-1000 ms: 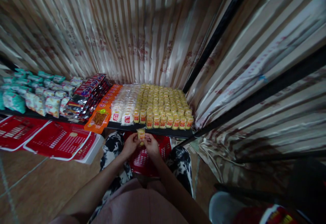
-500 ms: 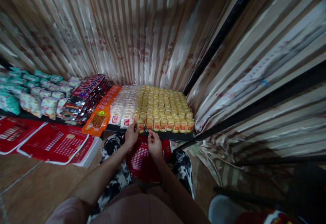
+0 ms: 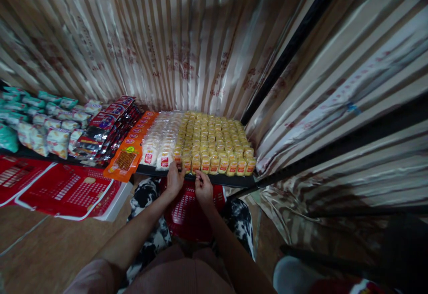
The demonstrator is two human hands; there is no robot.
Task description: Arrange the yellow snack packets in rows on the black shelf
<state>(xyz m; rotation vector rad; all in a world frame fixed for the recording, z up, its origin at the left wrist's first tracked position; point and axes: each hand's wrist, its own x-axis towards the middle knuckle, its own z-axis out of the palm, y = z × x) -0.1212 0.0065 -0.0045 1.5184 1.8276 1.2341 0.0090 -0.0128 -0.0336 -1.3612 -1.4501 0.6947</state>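
Nearest the camera, 2 bare forearms reach forward over patterned black-and-white trousers and a red plastic basket [image 3: 187, 209] held between the knees. The left hand [image 3: 174, 179] rests at the front edge of the black shelf [image 3: 230, 181], its fingers curled loosely around the front packet of yellow snacks [image 3: 186, 164] at the left end of the yellow block; how firmly it grips is too small to tell. The right hand [image 3: 203, 186] sits just beside it, fingertips bent onto the shelf edge below the next packets, holding nothing that shows. Behind the hands the yellow snack packets [image 3: 214, 140] stand in tight rows filling the right part of the shelf, touching the white snack packets [image 3: 160, 144] to their left. Further left lie orange packets [image 3: 129, 158], dark red-labelled packets [image 3: 107, 127] and teal-and-white bags [image 3: 40, 120]. Flat red baskets [image 3: 67, 189] lie below on the floor. A striped curtain [image 3: 174, 40] hangs behind.
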